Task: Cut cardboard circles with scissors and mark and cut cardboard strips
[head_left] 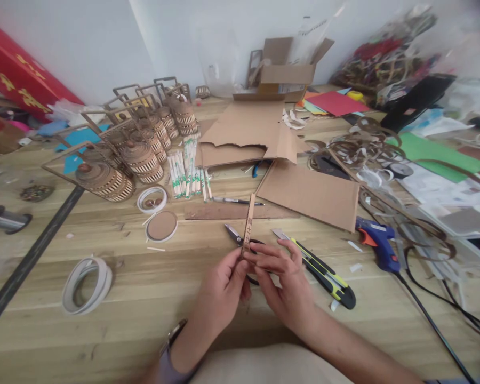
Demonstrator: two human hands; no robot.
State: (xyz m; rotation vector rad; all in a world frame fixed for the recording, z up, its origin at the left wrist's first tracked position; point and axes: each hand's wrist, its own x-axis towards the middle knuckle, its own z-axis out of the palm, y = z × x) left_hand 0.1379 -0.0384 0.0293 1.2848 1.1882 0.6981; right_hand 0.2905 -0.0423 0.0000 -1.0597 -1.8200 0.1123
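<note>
Between my two hands a narrow cardboard strip point(248, 221) with dark marks stands nearly upright. My left hand point(222, 288) pinches its lower end between thumb and fingers. The fingertips of my right hand point(284, 277) press against the same end from the right. Partly hidden behind the strip and fingers lies a pair of scissors point(233, 233), its blades pointing up-left. Just right of my right hand is a yellow-and-black utility knife point(322, 272). A brown flat strip point(200, 211) with a pen point(236, 201) on it lies beyond the hands.
Woven lanterns point(142, 160) stand at the back left, beside wrapped sticks point(184, 173). White rings point(87, 285) and a cardboard disc point(162, 225) lie left. Cut cardboard point(308, 192) lies ahead. A blue glue gun point(378, 242) with its cord and curled strips point(360, 146) are at right.
</note>
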